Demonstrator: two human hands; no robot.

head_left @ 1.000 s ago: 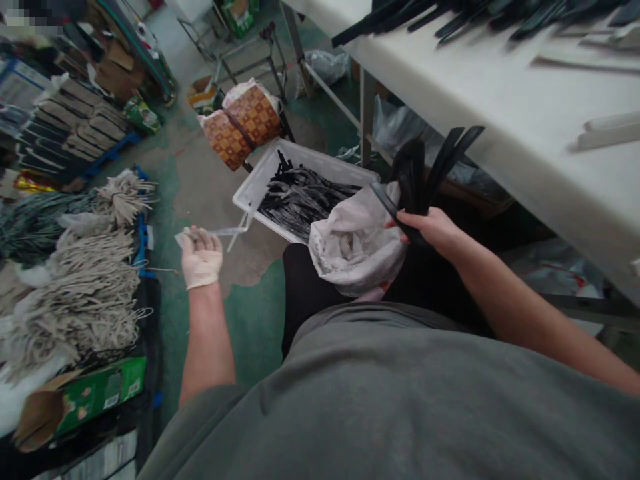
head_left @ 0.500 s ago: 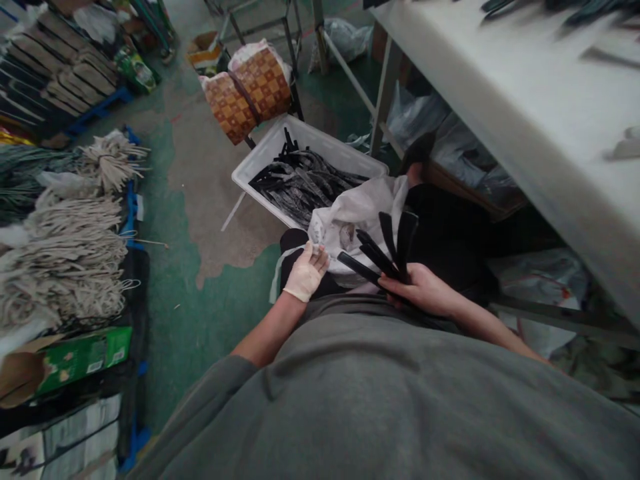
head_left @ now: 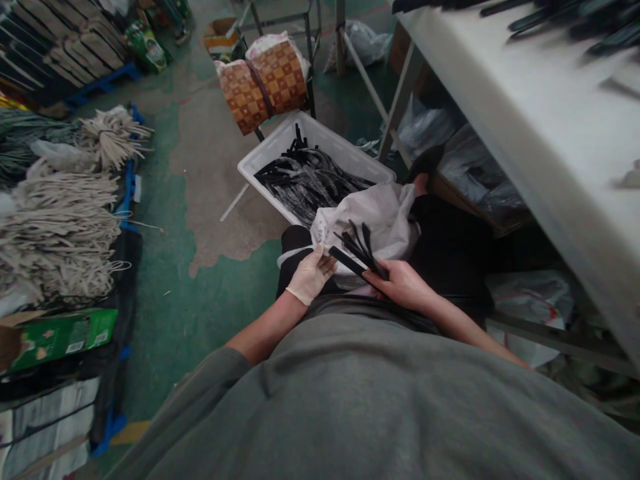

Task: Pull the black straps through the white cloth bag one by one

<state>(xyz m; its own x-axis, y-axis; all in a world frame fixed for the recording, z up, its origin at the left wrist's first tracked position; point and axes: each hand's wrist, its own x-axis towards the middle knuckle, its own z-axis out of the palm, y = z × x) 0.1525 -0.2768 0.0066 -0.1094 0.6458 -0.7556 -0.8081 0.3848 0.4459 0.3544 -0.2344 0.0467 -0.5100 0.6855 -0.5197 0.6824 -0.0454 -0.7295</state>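
My right hand [head_left: 400, 283] is closed on several flat black strips [head_left: 367, 250], whose free ends fan out up and to the left. One strip [head_left: 347, 260] sticks out lower than the others, toward my left hand [head_left: 311, 275]. That hand wears a thin pale glove and is open, fingers stretched and slightly bent, close to the tip of this strip; whether they touch is unclear. Under both hands a whitish cloth or sack [head_left: 385, 207] lies over my lap. Just beyond it stands a white plastic bin [head_left: 260, 157] with a heap of black strips [head_left: 320, 180] in it.
A pale worktable [head_left: 500, 87] with dark pieces on it rises on my right, bags beneath. Behind the bin is a chair with a checked brown cushion roll [head_left: 265, 87]. Bundles of pale cords [head_left: 60, 233] lie on blue pallets to the left, beside a green box [head_left: 65, 340].
My right hand has shifted slightly left and the strips' fan has tilted left, closing up. The lower strip's tip is now nearer my gloved left hand. The whole view has shifted a little.
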